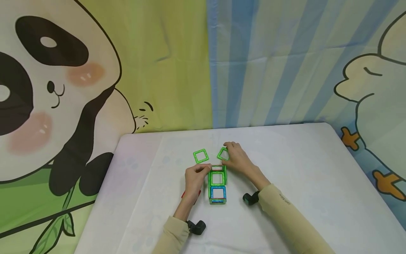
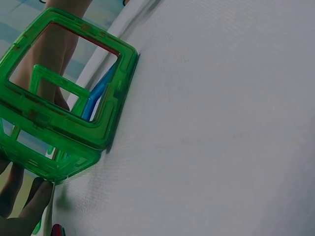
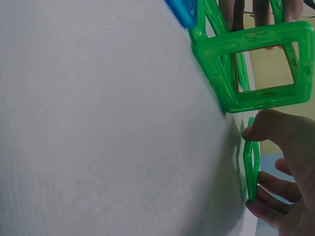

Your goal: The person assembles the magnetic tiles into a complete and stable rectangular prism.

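A small structure of magnetic square tiles, green frames with a blue one at the near end and a red edge at the far end, stands mid-table. My left hand pinches its far left upper corner; the fingertips show beside the green frame. My right hand holds a loose green square tile tilted just beyond the structure's far right corner. In the right wrist view this tile is edge-on between thumb and fingers, next to the structure.
Another green square tile lies flat on the white table, left of the held one. A small red piece peeks out under my left wrist. A cartoon panda and striped backdrop hangs behind the table.
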{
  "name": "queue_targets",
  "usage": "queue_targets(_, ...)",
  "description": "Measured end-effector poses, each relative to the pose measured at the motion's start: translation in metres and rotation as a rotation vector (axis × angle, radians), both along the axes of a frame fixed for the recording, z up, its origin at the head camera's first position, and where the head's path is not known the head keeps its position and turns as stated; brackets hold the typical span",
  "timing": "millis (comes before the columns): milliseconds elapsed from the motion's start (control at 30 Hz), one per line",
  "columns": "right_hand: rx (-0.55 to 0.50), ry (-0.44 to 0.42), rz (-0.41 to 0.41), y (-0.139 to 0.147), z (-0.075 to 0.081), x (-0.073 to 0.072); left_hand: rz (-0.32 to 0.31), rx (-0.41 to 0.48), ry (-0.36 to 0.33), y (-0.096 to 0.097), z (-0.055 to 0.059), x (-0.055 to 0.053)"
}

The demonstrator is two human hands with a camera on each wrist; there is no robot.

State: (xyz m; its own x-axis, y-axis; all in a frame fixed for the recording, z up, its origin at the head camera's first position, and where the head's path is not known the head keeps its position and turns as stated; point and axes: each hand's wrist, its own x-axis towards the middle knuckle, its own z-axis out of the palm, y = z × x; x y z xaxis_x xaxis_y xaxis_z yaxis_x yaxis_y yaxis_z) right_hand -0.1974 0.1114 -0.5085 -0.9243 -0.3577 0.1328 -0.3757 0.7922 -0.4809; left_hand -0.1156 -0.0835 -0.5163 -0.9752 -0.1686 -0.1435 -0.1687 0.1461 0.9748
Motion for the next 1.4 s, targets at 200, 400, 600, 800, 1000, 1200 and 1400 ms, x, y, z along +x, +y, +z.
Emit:
queue_targets(200,-0.040,-0.027,-0.026,0.003,0.002,0.003,0.002,-0.001,0.001,-0.001,0.000,0.000)
queue_targets(400,-0.044,-0.001,-0.023,0.008,0.002,0.008,0.002,-0.014,0.001,0.000,0.000,0.000)
queue_targets(600,-0.035,0.032,-0.011,0.014,0.003,0.014,0.006,-0.006,0.007,0.000,0.001,0.000)
queue_targets(800,-0.063,0.017,-0.017,0.020,0.004,0.019,0.003,-0.005,0.002,0.000,0.001,0.000)
queue_targets(1000,-0.104,0.005,-0.023,0.025,0.004,0.023,0.002,-0.005,0.001,-0.001,0.000,0.000)
queue_targets(1200,-0.174,0.009,-0.018,0.030,0.005,0.030,0.000,-0.007,0.014,-0.001,0.000,-0.001)
queue_targets(1400,-0.271,-0.003,-0.001,0.035,0.003,0.038,-0.004,0.003,0.013,-0.001,0.000,0.000)
